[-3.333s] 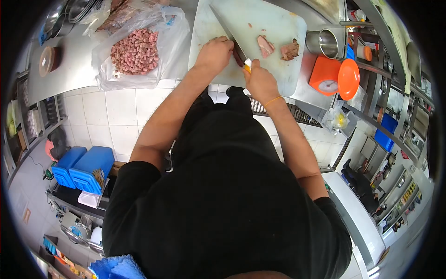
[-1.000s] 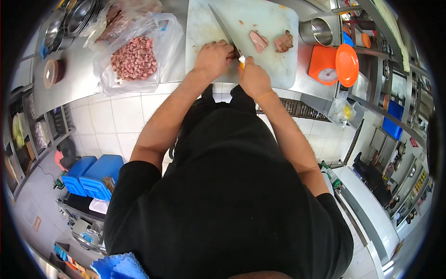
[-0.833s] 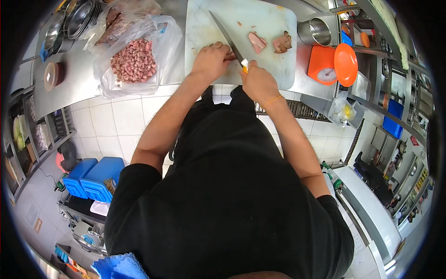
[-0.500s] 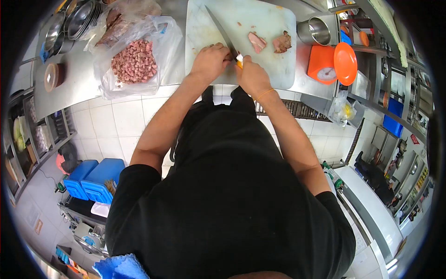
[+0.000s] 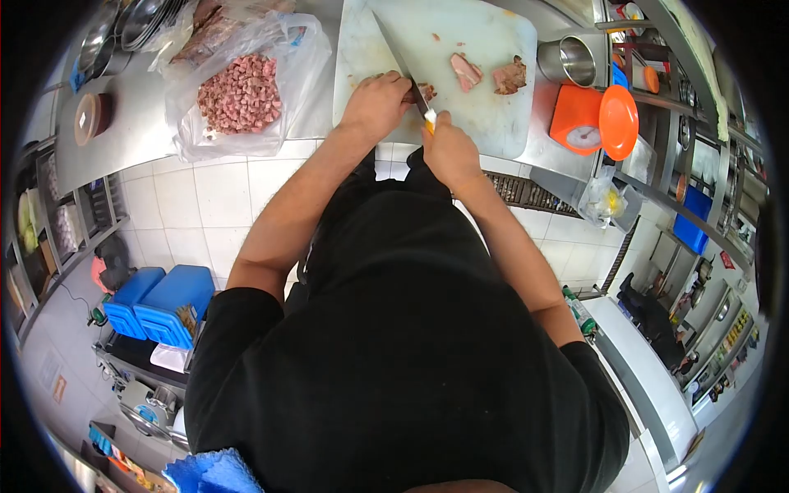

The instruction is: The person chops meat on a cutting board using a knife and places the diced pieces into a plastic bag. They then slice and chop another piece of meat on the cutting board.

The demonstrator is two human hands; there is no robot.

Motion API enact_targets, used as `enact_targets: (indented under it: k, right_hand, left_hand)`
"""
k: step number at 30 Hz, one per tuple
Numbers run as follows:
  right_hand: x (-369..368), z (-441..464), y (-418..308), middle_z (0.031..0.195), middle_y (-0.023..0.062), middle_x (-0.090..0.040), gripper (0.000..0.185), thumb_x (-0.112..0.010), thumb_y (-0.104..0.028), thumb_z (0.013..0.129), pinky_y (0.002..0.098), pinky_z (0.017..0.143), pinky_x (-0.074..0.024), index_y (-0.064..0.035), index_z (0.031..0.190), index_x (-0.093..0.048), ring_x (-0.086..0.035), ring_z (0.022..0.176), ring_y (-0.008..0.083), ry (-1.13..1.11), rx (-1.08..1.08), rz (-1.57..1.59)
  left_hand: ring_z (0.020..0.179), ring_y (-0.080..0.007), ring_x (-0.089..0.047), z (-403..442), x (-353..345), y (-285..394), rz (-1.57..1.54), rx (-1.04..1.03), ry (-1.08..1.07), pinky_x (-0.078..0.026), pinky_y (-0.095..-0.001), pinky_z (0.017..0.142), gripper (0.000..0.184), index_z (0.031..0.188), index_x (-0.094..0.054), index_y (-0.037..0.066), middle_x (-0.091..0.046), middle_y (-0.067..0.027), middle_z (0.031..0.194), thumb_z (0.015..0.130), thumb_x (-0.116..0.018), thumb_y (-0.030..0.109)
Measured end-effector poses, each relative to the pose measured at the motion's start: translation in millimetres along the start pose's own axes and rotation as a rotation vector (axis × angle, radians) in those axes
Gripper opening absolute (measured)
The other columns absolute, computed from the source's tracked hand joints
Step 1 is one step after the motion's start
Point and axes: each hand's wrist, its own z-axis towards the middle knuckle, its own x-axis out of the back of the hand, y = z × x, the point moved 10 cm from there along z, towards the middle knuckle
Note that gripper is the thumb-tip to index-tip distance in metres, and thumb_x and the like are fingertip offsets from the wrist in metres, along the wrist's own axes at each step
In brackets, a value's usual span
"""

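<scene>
My right hand is closed round the yellow and white handle of a long knife, its blade pointing up and left over the white cutting board. Against the blade's left side, my left hand presses with curled fingers on a piece of meat, mostly hidden beneath them. A bit of brown meat shows just right of the blade. Further right on the board lie a pink slice and a browned chunk. Diced meat fills an open plastic bag left of the board.
A steel pot and an orange scale with an orange pan stand right of the board. At the left are a lidded round tub and steel bowls. Another person is far off at the right.
The view has shifted slightly. The knife has changed its angle a little beside my left fingers, and a brown bit of meat now shows right of the blade. Both hands keep their holds.
</scene>
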Motion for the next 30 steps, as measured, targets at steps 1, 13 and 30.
enact_targets:
  k: [1, 13, 30]
  right_hand:
    - [1, 10, -5, 0.089, 0.0298, -0.075, 0.039, -0.064, -0.029, 0.104, 0.0579, 0.079, -0.0588, 0.0062, 0.116, -0.053, -0.075, 0.087, 0.0492, 0.017, 0.024, -0.002]
    - [25, -18, -20, 0.087, 0.0317, -0.074, 0.041, -0.063, -0.030, 0.105, 0.0591, 0.077, -0.0586, 0.0080, 0.116, -0.053, -0.074, 0.084, 0.0509, -0.050, 0.031, -0.059]
    - [30, -8, -26, 0.088, 0.0320, -0.074, 0.041, -0.063, -0.031, 0.106, 0.0589, 0.080, -0.0584, 0.0079, 0.117, -0.055, -0.074, 0.086, 0.0511, -0.054, 0.061, -0.056]
  left_hand:
    - [0.102, -0.0361, -0.071, 1, 0, -1, -0.002, 0.001, -0.007, -0.057, -0.0474, 0.091, 0.021, 0.104, -0.071, 0.005, -0.071, -0.0130, 0.104, 0.086, -0.080, 0.011]
    - [0.102, -0.0369, -0.071, -8, 14, -7, -0.038, 0.068, 0.002, -0.058, -0.0475, 0.092, 0.023, 0.109, -0.073, 0.006, -0.071, -0.0124, 0.107, 0.088, -0.080, 0.013]
    - [0.103, -0.0350, -0.071, -15, 18, -11, -0.053, 0.076, 0.042, -0.058, -0.0452, 0.092, 0.023, 0.109, -0.076, 0.004, -0.072, -0.0118, 0.107, 0.089, -0.079, 0.015]
